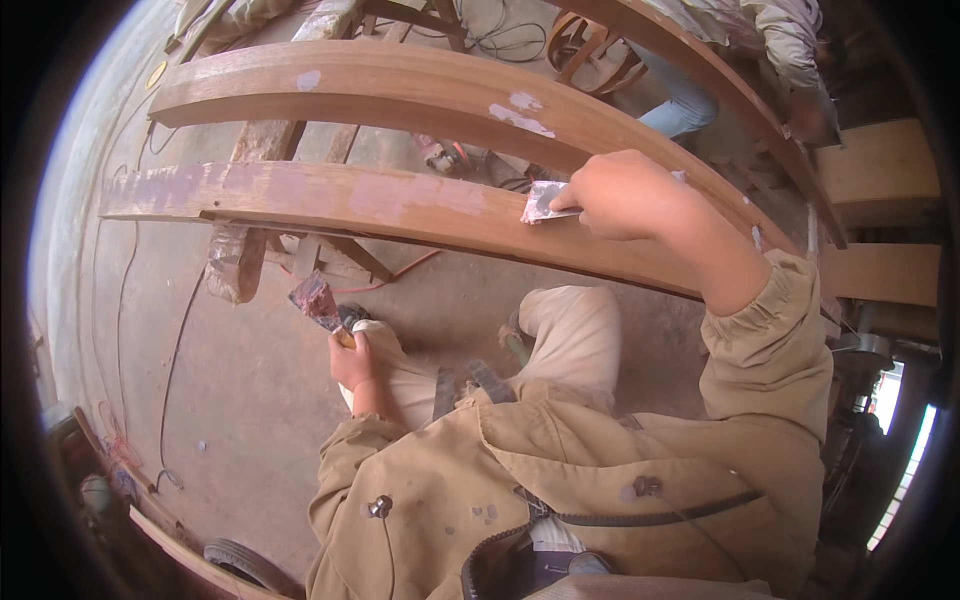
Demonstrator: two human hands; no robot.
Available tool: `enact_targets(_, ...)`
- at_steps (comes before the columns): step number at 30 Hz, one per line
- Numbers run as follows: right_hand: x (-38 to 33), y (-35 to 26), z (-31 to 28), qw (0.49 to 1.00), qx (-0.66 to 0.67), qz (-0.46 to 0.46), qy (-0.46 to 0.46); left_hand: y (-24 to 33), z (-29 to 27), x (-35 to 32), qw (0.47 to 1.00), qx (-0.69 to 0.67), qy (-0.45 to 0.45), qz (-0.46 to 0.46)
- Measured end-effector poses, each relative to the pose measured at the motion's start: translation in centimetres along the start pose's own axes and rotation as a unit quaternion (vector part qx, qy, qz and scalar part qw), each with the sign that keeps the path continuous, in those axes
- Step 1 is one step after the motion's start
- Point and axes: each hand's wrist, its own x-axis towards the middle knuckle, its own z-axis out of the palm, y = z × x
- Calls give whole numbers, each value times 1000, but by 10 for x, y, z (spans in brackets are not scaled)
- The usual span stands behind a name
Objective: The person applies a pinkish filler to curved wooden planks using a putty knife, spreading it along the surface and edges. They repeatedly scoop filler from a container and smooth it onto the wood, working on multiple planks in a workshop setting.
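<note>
The right hand is closed around a small flat scraper. The blade of the scraper is touching the top of a long curved wooden board. This board runs across the middle of the picture, from far left to far right, and it has pinkish patches of filler smeared on it, most of all at its left end.

The left hand is low down by the person's knee. It is closed on the handle of a second scraper, which has a lump of reddish paste on its blade. This hand is well apart from the board.

Behind the near board lies another curved wooden board with a few white spots on it. Under both boards stands a rough wooden stand.

On the dusty floor lie thin cables. Something small and red sits between the two boards; it may be a power tool, but it is hard to tell.

At the top right, another person in light clothes is bending beside a third board.
</note>
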Motion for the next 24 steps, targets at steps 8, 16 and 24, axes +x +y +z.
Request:
enact_targets(8, -7, 2, 54, 993, 82, 5, 85, -3, 4, 1, 1000, 12, -4, 12)
enact_targets(16, -1, 3, 4, 995, 38, -11, 88, 0, -6, -1, 1000, -2, -22, -11)
enact_targets(24, 1, -5, -3, 999, -31, 14, -17, -6, -1, 1, 1000, -6, 2, 14)
